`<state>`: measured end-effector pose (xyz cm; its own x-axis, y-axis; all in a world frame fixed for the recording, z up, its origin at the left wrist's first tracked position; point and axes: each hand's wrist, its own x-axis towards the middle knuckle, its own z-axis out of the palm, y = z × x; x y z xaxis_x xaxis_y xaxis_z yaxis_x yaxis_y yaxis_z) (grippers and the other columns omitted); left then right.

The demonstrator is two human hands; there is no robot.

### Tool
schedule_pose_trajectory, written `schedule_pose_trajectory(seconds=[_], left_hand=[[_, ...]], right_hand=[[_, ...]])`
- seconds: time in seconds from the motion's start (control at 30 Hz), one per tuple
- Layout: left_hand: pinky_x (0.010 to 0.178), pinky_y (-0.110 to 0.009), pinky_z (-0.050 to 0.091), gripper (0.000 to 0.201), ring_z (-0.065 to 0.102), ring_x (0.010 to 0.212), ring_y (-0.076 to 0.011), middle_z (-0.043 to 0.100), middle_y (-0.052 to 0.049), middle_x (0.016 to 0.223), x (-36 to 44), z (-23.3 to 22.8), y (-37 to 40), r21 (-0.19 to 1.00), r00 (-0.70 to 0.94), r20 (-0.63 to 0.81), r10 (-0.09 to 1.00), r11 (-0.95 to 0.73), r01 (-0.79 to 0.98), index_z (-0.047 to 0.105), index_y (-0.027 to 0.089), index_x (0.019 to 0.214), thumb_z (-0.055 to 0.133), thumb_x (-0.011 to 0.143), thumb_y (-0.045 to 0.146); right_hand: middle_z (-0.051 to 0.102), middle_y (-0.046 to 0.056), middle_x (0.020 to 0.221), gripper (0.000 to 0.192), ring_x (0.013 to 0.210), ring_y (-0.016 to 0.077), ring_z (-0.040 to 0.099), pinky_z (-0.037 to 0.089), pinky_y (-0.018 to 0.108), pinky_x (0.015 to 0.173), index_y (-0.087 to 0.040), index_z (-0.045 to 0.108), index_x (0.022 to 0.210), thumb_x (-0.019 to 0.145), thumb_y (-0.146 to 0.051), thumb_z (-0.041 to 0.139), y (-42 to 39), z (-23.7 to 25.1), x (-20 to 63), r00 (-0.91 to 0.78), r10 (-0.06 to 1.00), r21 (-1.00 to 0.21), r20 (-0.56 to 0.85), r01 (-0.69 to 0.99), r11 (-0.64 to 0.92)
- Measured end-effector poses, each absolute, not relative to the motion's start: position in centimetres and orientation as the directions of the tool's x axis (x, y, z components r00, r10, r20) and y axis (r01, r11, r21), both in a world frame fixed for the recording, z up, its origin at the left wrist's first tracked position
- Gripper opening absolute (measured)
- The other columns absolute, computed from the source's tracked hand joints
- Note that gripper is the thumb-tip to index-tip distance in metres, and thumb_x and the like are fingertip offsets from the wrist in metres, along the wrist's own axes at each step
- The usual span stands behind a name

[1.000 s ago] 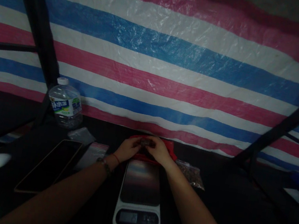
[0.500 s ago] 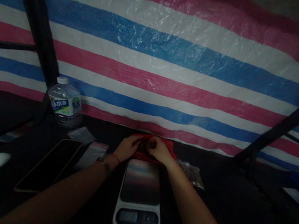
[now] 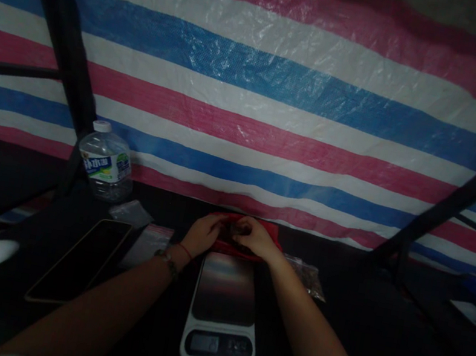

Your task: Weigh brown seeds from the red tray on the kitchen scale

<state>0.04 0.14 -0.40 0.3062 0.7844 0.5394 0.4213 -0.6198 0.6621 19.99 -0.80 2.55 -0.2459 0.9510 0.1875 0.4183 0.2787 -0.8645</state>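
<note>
My left hand [image 3: 204, 234] and my right hand [image 3: 256, 238] meet over a red bag or tray [image 3: 272, 233] at the far side of the dark table. The fingers of both hands close on something small and dark between them [image 3: 231, 235]; the dim light hides what it is. Just in front of the hands lies a white kitchen scale [image 3: 224, 307] with a bare, shiny platform and a small display at its near end.
A water bottle [image 3: 106, 162] stands at the back left. A dark phone [image 3: 78, 260] and small clear zip bags [image 3: 148, 243] lie left of the scale. A clear bag of dark bits [image 3: 306, 276] lies to the right. A striped tarp [image 3: 278, 105] hangs behind.
Both hands stay at the red bag, with the fingers shifting slightly around the small dark thing. Nothing else has moved.
</note>
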Motion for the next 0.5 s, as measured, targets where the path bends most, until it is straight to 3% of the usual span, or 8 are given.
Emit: schedule_pose_trajectory(seconds=[0.17, 0.3, 0.5], left_hand=[[0.097, -0.038, 0.049, 0.033, 0.062, 0.107, -0.0203, 0.067, -0.009, 0.116, 0.06, -0.23, -0.10, 0.647, 0.321, 0.582, 0.747, -0.665, 0.373, 0.062, 0.017, 0.118, 0.046, 0.090, 0.022], [0.098, -0.037, 0.049, 0.035, 0.063, 0.107, -0.0192, 0.067, -0.009, 0.116, -0.04, -0.20, -0.19, 0.660, 0.339, 0.592, 0.732, -0.681, 0.319, 0.060, 0.017, 0.120, 0.044, 0.089, 0.018], [0.097, -0.038, 0.049, 0.042, 0.062, 0.107, -0.0193, 0.065, -0.008, 0.117, -0.03, -0.23, -0.20, 0.664, 0.339, 0.603, 0.722, -0.690, 0.288, 0.058, 0.018, 0.123, 0.043, 0.085, 0.011]], right_hand=[[0.065, 0.003, 0.093, 0.032, 0.085, 0.0163, 0.062, 0.049, 0.031, 0.080, -0.017, 0.058, 0.095, 0.064, -0.013, 0.066, -0.63, 2.24, 19.94, -0.283, 0.939, -0.863, 0.198, 0.405, 0.304], [0.066, 0.005, 0.096, 0.034, 0.087, 0.0167, 0.063, 0.049, 0.033, 0.083, -0.017, 0.058, 0.097, 0.065, -0.014, 0.068, -0.57, 2.15, 19.79, -0.297, 0.937, -0.899, 0.187, 0.333, 0.285], [0.066, 0.005, 0.102, 0.050, 0.093, 0.0177, 0.063, 0.050, 0.033, 0.084, -0.019, 0.054, 0.113, 0.066, -0.018, 0.071, -0.87, 2.75, 19.83, -0.296, 0.945, -0.956, 0.141, 0.207, 0.208]])
